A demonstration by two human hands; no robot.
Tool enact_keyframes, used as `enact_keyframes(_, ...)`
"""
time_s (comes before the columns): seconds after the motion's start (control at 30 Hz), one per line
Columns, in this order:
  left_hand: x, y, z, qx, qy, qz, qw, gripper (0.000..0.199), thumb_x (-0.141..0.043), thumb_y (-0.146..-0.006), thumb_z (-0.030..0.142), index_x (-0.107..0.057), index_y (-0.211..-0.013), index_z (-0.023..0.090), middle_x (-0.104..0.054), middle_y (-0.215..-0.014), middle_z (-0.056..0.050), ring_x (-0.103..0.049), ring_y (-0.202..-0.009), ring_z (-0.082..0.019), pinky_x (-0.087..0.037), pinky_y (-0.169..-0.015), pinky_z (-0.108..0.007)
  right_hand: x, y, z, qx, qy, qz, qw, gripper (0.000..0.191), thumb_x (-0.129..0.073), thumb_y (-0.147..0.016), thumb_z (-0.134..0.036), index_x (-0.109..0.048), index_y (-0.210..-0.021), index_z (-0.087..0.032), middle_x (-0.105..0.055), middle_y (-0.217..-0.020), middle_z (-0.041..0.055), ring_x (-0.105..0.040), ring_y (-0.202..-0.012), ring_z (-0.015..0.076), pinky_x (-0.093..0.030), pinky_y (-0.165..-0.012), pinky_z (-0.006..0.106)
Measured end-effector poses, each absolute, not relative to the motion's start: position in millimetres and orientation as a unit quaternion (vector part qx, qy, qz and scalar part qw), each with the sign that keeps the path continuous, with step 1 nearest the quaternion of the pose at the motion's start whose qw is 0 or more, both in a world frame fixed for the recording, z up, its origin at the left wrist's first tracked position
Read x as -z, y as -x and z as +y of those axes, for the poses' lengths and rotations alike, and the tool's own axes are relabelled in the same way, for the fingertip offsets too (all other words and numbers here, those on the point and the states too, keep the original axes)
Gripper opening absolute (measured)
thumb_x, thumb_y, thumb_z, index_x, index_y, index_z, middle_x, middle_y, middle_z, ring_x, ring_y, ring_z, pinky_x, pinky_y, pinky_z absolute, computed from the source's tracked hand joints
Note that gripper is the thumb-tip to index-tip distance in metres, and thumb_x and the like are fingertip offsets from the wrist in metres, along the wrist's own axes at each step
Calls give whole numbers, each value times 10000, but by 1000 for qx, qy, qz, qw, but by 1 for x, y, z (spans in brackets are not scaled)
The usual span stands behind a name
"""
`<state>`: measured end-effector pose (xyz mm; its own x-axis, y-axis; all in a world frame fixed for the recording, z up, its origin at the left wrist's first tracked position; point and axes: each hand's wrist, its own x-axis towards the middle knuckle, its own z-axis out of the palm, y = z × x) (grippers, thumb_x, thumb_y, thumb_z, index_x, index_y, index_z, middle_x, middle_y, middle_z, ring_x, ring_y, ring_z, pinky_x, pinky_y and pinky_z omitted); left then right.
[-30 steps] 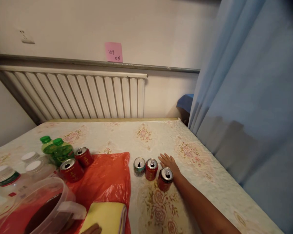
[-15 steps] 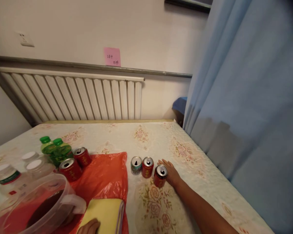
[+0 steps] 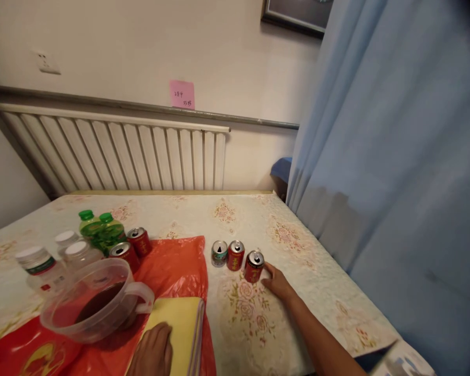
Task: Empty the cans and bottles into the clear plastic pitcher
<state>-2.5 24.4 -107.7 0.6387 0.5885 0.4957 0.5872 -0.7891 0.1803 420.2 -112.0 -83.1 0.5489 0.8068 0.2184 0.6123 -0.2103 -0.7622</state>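
My left hand lies flat on a folded yellow cloth, its fingers stretched out. At the right, my right hand is beside a dark red drink can, thumb and forefinger apart at the can's right side. I cannot tell whether the fingertips touch it. To its left stand a red can and a teal and silver can, close together. All three are upright with opened tops.
A clear plastic jug with dark liquid stands on a red plastic sheet, near a red plate. Behind are white-capped jars, green-capped bottles and two red cans. A blue curtain hangs at right.
My right hand has come from behind the dark red can to its right side. More of my left hand shows on the cloth. The view has shifted, bringing the red plate into sight.
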Motion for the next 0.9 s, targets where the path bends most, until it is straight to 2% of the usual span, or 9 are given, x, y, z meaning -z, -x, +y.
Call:
enact_keyframes(0.1,104,0,21,-258,-906,336,11,237,-437,-888,234,-567,-1087,224,-663,-1084,-61,-621,-1037,-237,-486,-971,-434,76,-409,-115,-143,741,-459,468,724,-644,-609,-166,-521,-1322,-187,-616,-1311,62,-574,-1201,233,-439,-1034,366)
enact_keyframes(0.3,96,-2,17,-246,-906,345,18,240,-422,-888,210,-579,-1069,216,-662,-1063,-58,-615,-1019,-229,-477,-962,-419,70,-388,-103,-130,744,-400,518,705,-731,-575,-243,-548,-1252,-173,-656,-1229,94,-591,-1150,293,-422,-1027,463)
enact_keyframes(0.43,99,-1,17,-245,-905,347,6,240,-423,-885,209,-577,-1069,219,-660,-1084,-57,-608,-1050,-234,-471,-969,-412,71,-380,-93,-121,744,-377,538,635,-731,-569,-250,-577,-1179,-165,-689,-1150,89,-640,-1045,272,-483,-954,417)
enact_keyframes(0.53,103,0,17,-248,-904,347,-5,251,-424,-881,201,-567,-1086,223,-656,-1111,-59,-604,-1073,-231,-462,-985,-404,72,-377,-88,-116,747,-363,545,578,-726,-575,-268,-595,-1128,-165,-709,-1095,81,-670,-960,254,-525,-879,379)
enact_keyframes(0.67,106,0,19,-258,-903,343,-8,241,-431,-880,197,-569,-1076,224,-659,-1099,-57,-611,-1052,-230,-468,-977,-412,70,-377,-87,-95,764,-335,543,569,-726,-573,-305,-602,-1107,-154,-719,-1051,89,-677,-908,262,-535,-837,388)
enact_keyframes(0.9,101,0,17,-263,-903,339,-3,245,-434,-877,182,-580,-1073,200,-662,-1073,-70,-617,-1028,-239,-494,-937,-423,63,-387,-77,-58,793,-295,530,602,-721,-569,-340,-595,-1125,-146,-708,-1063,110,-660,-958,291,-518,-863,415)
